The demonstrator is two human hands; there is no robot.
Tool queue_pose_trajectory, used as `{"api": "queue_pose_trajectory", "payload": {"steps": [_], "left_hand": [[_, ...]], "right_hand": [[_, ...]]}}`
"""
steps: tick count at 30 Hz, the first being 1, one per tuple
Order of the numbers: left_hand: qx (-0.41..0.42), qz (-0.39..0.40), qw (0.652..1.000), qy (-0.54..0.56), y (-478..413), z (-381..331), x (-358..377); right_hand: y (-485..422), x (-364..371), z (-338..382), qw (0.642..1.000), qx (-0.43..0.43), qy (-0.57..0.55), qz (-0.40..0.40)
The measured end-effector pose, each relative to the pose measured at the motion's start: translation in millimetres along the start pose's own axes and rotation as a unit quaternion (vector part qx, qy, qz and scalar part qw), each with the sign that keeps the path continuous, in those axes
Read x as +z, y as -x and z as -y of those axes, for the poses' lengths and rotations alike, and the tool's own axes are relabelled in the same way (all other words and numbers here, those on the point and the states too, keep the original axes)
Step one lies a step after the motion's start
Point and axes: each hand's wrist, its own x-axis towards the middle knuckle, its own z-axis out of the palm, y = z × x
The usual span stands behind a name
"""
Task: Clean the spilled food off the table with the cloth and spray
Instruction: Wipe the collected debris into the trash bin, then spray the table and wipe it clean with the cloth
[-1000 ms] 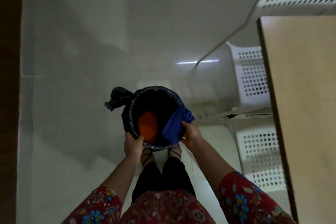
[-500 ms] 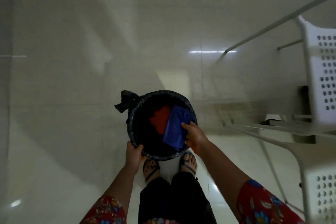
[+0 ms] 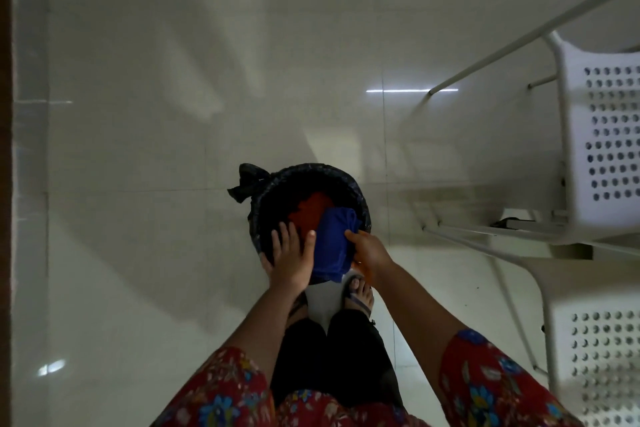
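Cloth (image 3: pixel 334 246), blue, pinched by fingers of right hand (image 3: pixel 370 251) over black-lined bin (image 3: pixel 359 197), seemingly to shed food scraps inside; left hand (image 3: pixel 289 258) over rim, fingers spread wide, holding nothing.

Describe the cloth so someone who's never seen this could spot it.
Find the black-lined bin on the pale floor at the person's feet. The cloth drapes over its near rim, pinched by the right hand; it is deep blue, unlike the orange-red mass beside it.

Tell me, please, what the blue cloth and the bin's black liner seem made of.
The blue cloth looks like soft matte fabric: it bunches in folds. The black liner looks like thin, slightly glossy plastic film: crinkled, knotted at the rim.
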Motion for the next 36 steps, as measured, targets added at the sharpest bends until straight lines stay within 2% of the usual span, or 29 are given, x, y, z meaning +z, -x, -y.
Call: {"api": "queue_pose_trajectory", "payload": {"steps": [1,3,4,5,6,8,9,12,15,17,20,22,24,26,31,33,36], "left_hand": [[0.068,-0.027,0.997,-0.003,9,-5,-4],[0.230,-0.023,0.973,-0.012,33,-19,-9],[0.259,-0.013,0.965,-0.049,42,-23,-9],[0.235,-0.004,0.967,-0.099,45,-24,-9],[0.161,0.001,0.978,-0.131,48,-24,-13],[0.001,-0.016,0.996,-0.089,63,-30,-32],[-0.030,-0.043,0.998,-0.047,76,-32,-43],[0.005,-0.111,0.988,0.109,131,-47,-74],[0.031,-0.047,0.948,0.313,208,-75,-96],[0.051,0.000,0.926,0.375,268,-92,-102],[0.078,0.042,0.907,0.413,342,-107,-97],[0.087,0.029,0.907,0.410,389,-107,-84],[0.106,0.009,0.911,0.398,420,-99,-65],[0.136,0.016,0.899,0.416,449,-90,-47],[0.171,0.101,0.865,0.460,529,-73,-5],[0.181,0.102,0.870,0.446,552,-72,9],[0.216,0.088,0.878,0.418,606,-77,39]], "right_hand": [[7,-3,2,1.000,-0.002,-0.007,-0.001],[22,-6,6,1.000,-0.005,-0.026,0.005],[30,-7,7,1.000,-0.008,-0.026,0.005],[39,-9,8,1.000,-0.012,-0.019,0.005],[50,-12,9,1.000,-0.016,-0.015,0.006],[78,-18,10,0.999,-0.033,-0.015,0.010],[92,-21,9,0.999,-0.044,-0.021,0.016],[153,-32,12,0.995,-0.085,-0.042,0.043],[220,-45,7,0.988,-0.144,-0.019,0.057],[269,-56,-5,0.978,-0.196,0.013,0.074],[326,-70,-29,0.960,-0.254,0.031,0.112],[360,-86,-55,0.943,-0.302,0.072,0.116],[382,-101,-84,0.918,-0.369,0.118,0.082],[406,-120,-112,0.891,-0.430,0.141,0.037],[475,-176,-180,0.833,-0.523,0.171,-0.050],[497,-198,-197,0.841,-0.524,0.126,-0.043],[530,-250,-232,0.896,-0.434,-0.086,0.037]]}}
